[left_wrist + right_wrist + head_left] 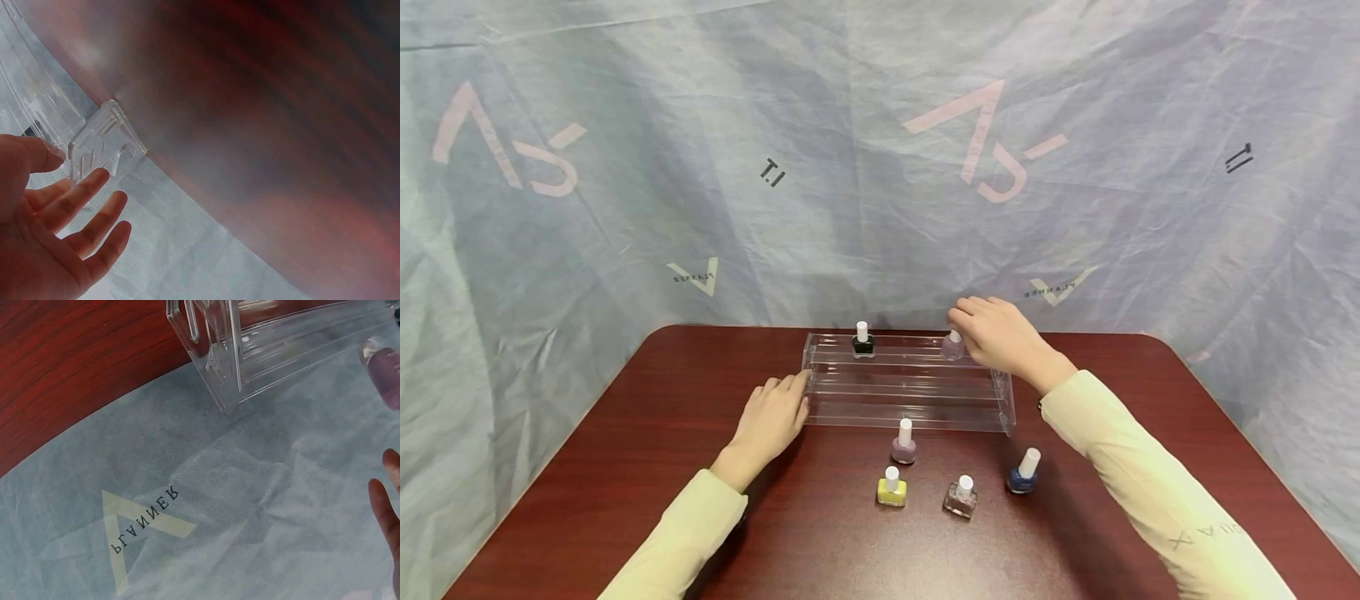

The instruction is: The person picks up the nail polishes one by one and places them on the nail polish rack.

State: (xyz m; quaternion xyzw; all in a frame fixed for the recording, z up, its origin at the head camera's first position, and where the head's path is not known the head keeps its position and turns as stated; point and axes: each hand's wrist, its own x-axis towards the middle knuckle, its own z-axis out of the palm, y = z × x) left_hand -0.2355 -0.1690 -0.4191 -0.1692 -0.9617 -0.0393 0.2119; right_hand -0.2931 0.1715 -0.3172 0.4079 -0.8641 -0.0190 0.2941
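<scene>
A clear stepped rack (910, 407) stands on the table. My left hand (772, 417) holds its left end; in the left wrist view the thumb (47, 155) and fingers lie about the side panel (103, 140). At the back tier's right side, my right hand (1000, 335) pinches a pale purple nail polish bottle (952, 348) by its white cap, the fingertips partly hidden. The same bottle (386, 378) shows at the right wrist view's edge. A black nail polish bottle (862, 343) sits upright on the back tier, left of it.
In front of the rack stand a mauve bottle (904, 450), a yellow one (892, 490), a brownish one (961, 498) and a dark blue one (1022, 477), all white-capped. The reddish wooden table (820, 542) meets a grey cloth backdrop (850, 208) behind the rack.
</scene>
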